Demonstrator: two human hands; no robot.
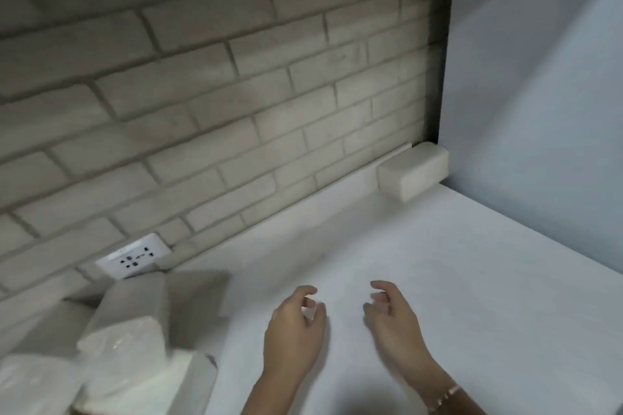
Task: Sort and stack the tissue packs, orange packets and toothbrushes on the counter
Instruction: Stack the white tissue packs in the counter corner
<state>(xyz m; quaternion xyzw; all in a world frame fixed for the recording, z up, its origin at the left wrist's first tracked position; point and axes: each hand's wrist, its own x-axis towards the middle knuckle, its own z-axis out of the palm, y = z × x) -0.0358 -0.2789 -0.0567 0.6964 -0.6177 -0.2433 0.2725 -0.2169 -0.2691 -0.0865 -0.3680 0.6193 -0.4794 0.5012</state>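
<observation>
Nearest, our left hand (293,330) and right hand (394,320) hover half-curled, holding nothing. Left of them, the jumbled tissue packs (135,330) await sorting. Farthest, one pack (413,170) sits cornered. We judge: barely begun.

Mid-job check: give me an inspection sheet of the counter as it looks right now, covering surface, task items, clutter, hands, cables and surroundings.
Surface: white matte counter, bare across the middle and right.
Job's things: one white wrapped tissue pack in the far right corner against the wall; a loose pile of white plastic-wrapped tissue packs at near left, leaning unevenly. No orange packets or toothbrushes seen.
Clutter: nothing seen.
Grippers: left hand and right hand both open, fingers curled, empty, over the counter; thin bracelet on the right wrist.
Cables: nothing seen.
Surroundings: pale brick wall with a white socket plate; plain white side panel at right.
</observation>
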